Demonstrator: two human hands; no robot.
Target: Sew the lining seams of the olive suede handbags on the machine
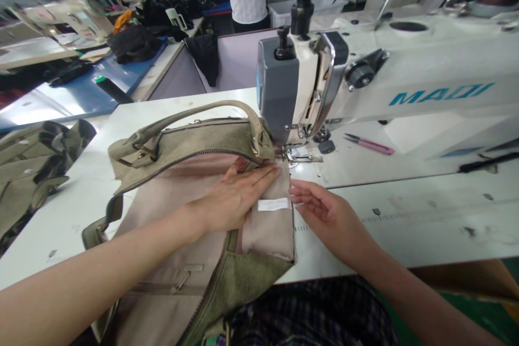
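Our left hand lies flat, fingers spread, on the pink lining, our right hand open, fingertips touching its edge

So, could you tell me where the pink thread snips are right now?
The pink thread snips lie on the white table under the sewing machine's arm, right of the needle and beyond the right hand.

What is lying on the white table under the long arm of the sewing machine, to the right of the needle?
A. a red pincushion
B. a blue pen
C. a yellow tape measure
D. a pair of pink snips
D: a pair of pink snips lies on the white table below the arm of the sewing machine, to the right of the needle area.
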